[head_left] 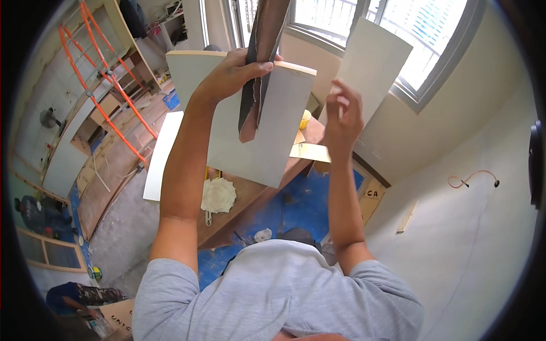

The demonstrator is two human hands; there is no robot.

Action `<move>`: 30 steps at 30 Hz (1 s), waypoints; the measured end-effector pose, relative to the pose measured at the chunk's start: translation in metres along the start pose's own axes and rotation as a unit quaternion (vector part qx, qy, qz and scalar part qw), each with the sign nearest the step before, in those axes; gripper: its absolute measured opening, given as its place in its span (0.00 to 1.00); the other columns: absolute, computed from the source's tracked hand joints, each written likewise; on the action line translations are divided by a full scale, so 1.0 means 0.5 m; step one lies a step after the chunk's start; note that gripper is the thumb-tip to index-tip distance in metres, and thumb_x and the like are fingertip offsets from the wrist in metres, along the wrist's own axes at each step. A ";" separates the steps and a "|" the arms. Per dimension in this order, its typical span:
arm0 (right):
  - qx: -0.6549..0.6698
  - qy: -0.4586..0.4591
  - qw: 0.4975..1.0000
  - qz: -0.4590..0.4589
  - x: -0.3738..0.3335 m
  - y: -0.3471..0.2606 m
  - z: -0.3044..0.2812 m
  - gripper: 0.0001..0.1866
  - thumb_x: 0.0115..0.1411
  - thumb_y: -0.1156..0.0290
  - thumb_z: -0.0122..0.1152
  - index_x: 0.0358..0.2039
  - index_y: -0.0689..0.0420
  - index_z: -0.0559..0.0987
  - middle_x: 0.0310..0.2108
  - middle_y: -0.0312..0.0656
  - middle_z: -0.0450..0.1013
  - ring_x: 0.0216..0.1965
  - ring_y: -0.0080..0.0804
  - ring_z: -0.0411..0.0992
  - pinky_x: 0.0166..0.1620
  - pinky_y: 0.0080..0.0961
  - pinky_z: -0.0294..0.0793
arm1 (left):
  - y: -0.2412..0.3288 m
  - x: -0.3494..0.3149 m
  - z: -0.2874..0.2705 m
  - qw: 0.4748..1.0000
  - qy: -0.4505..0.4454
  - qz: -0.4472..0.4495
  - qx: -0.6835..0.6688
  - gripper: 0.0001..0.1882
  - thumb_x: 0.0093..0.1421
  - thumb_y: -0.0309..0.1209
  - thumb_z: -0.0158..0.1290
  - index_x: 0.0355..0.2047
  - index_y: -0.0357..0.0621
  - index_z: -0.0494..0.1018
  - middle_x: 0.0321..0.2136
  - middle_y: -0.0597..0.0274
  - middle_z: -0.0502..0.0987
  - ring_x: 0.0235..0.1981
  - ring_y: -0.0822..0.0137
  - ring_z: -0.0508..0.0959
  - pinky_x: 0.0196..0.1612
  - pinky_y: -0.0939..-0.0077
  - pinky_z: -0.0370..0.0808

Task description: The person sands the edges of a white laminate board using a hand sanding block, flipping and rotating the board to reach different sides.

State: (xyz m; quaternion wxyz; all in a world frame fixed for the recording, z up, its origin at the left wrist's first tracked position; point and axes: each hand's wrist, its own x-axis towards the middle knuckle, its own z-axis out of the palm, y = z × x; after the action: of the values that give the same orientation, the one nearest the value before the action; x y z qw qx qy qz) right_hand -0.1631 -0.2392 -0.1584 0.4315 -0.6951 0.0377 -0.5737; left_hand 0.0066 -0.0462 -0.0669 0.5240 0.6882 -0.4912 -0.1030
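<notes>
Watching from afar, I see my left hand (242, 74) pinching the torn strip (268, 40) over the panel (280, 122), probably to steady it; my right hand (345, 116) curls near another panel (376, 68), its hold unclear.

I can make out bold dark capital letters on two brown boards. On the right-hand board (371, 203), just beside the right forearm (345, 210), only the last few letters of a word show, because the forearm cuts across my view. On the lower-left board (118, 315), similar capitals run up to a grey sleeve (170, 290), which hides the rest; other marks are too small for me to read
</notes>
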 end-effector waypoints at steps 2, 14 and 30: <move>0.153 -0.093 0.984 -0.001 0.063 0.044 0.001 0.18 0.63 0.80 0.64 0.54 0.58 0.81 0.54 0.45 0.78 0.52 0.30 0.76 0.47 0.26 0.79 | 0.010 -0.007 0.001 1.000 0.000 -0.010 0.004 0.20 0.66 0.39 0.55 0.53 0.41 0.80 0.46 0.64 0.81 0.50 0.70 0.76 0.58 0.71 0.70; 0.275 -0.287 0.911 -0.111 0.140 0.117 0.072 0.12 0.59 0.83 0.67 0.44 0.61 0.84 0.44 0.45 0.80 0.47 0.36 0.81 0.52 0.30 0.79 | 0.024 -0.025 0.013 0.992 0.101 0.076 0.009 0.25 0.69 0.44 0.50 0.52 0.32 0.78 0.45 0.53 0.80 0.47 0.62 0.80 0.56 0.68 0.73; 0.285 -0.272 0.899 -0.190 0.150 0.121 0.097 0.15 0.55 0.86 0.62 0.43 0.61 0.83 0.36 0.44 0.72 0.29 0.31 0.72 0.31 0.25 0.73 | -0.083 -0.516 0.407 0.738 0.632 -0.137 -0.192 0.34 0.56 0.48 0.68 0.56 0.44 0.69 0.30 0.58 0.79 0.25 0.63 0.81 0.27 0.70 0.79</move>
State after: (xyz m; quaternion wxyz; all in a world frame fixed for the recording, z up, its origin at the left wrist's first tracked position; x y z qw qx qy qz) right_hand -0.0709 -0.2910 -0.1383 0.4873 -0.6653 -0.3788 -0.4200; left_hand -0.2313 0.0284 -0.2849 0.8151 0.5397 0.0826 0.1935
